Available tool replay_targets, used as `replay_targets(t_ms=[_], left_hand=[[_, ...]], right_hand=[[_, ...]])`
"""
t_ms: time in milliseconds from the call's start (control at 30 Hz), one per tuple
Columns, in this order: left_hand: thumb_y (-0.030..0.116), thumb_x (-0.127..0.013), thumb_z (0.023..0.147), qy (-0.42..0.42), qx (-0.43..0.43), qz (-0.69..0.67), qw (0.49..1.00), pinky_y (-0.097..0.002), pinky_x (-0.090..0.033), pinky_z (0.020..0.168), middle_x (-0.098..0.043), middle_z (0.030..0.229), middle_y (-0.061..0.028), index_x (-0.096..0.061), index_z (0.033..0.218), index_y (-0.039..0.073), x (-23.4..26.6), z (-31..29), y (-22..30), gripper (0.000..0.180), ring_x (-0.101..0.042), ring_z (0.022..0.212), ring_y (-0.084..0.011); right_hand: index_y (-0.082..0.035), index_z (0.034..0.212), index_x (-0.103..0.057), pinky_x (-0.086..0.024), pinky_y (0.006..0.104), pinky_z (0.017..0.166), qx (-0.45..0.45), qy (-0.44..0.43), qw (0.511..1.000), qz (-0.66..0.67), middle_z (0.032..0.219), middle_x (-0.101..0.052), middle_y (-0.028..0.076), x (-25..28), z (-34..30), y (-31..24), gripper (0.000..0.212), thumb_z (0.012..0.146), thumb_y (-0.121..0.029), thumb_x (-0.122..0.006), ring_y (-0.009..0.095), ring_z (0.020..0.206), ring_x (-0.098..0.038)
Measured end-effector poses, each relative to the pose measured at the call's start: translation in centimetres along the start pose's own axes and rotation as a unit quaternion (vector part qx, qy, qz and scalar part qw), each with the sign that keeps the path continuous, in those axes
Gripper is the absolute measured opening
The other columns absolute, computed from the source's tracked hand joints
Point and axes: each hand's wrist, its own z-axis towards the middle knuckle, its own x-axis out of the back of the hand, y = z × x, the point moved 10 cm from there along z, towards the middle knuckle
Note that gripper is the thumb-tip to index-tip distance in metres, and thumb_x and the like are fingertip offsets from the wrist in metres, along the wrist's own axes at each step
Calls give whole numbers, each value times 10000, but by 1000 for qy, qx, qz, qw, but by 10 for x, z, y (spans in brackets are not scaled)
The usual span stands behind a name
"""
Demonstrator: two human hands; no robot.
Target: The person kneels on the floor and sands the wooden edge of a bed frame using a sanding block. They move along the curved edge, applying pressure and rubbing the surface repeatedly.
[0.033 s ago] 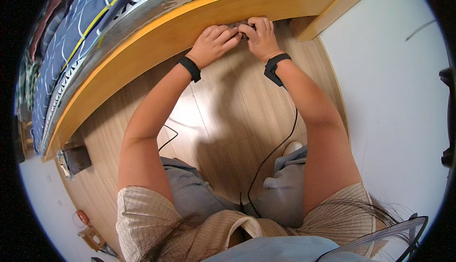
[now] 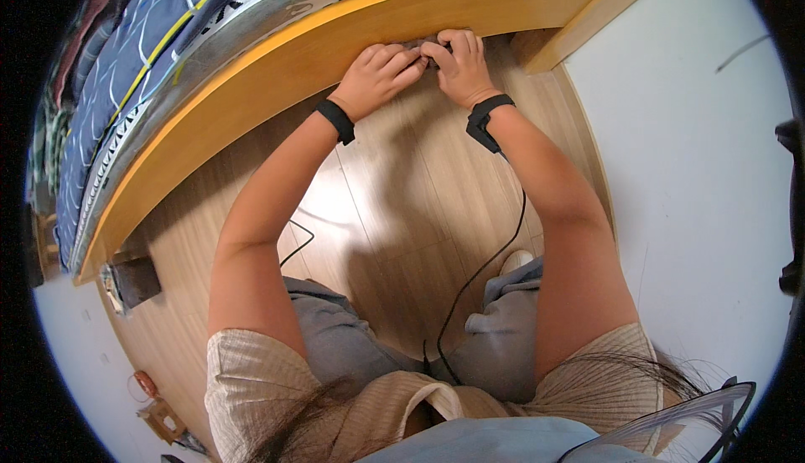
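My left hand (image 2: 375, 81) and my right hand (image 2: 463, 69) meet at the lower edge of the yellow wooden bed board (image 2: 293, 60). Both have bent fingers closed around a small dark grey thing (image 2: 412, 44), mostly covered by the fingers, so its kind does not show. My right thumb and fingertips lie close beside the left fingertips. A black band circles each wrist.
Patterned blue bedding (image 2: 155, 60) lies above the board. A wooden bed leg (image 2: 543, 48) and a white wall (image 2: 679, 144) stand to the right. Black cable (image 2: 470, 283) runs from my right wrist over the wooden floor (image 2: 419, 211). A dark box (image 2: 137, 280) sits at left.
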Motion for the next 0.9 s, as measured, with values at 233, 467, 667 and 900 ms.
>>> replay_targets(t_ms=[233,467,667,900], left_hand=[[204,-601,918,8,3,3,1000,-369,-442,1013,-590,1320,-1,-573,1336,207,5,6,-7,418,-559,1189,-191],[222,-615,907,16,18,21,999,-375,-416,1036,-580,1342,7,-576,1338,216,15,17,-11,432,-535,1229,-183],[215,-617,903,36,27,26,999,-383,-393,1048,-577,1349,19,-588,1338,229,26,28,-16,436,-521,1233,-183],[210,-642,895,78,31,38,996,-383,-377,1062,-582,1341,33,-598,1307,257,42,41,-25,416,-515,1226,-181]], right_hand=[[-247,1151,-628,-377,448,947,2,9,1000,-9,1097,-486,70,10,14,-5,513,734,48,-680,310,1044,-488],[-302,1182,-628,-393,452,906,3,29,999,-19,1077,-508,50,24,25,-4,458,823,-26,-692,290,1030,-509],[-290,1178,-626,-386,451,905,13,55,998,-20,1089,-508,51,38,35,-3,528,753,12,-709,298,1035,-498],[-262,1163,-633,-386,453,900,12,93,996,-2,1093,-510,51,51,47,1,511,742,18,-708,304,1020,-495]])
